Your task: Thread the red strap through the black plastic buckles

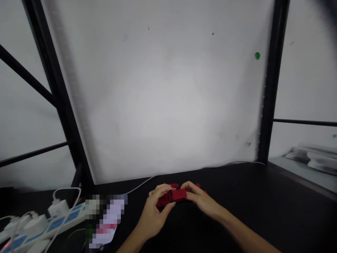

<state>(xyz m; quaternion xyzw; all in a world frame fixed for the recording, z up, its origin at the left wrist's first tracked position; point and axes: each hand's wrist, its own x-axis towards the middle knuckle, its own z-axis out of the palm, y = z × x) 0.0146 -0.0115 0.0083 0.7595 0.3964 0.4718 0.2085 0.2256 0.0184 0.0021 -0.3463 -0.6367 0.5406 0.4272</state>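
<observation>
Together, both hands close on one red strap (176,195) low over the black tabletop (263,211). The left hand (154,211) curls its fingers narrowly around the strap's near end, thumb pressed under it. The right hand (200,198) pinches the other end, fingers bent tight over the top. Between the two hands a dark band or buckle crosses the strap; what it is cannot be made out. More red pieces lie just behind the fingers, mostly hidden by them, so their shape and number stay unclear. Left of the left hand sits a blurred, pixelated patch (106,221), and beyond that a white power strip (52,221) with plugs, cut off by the edge. A white cable (139,188) runs behind the hands along the foot of the white wall (168,98).
</observation>
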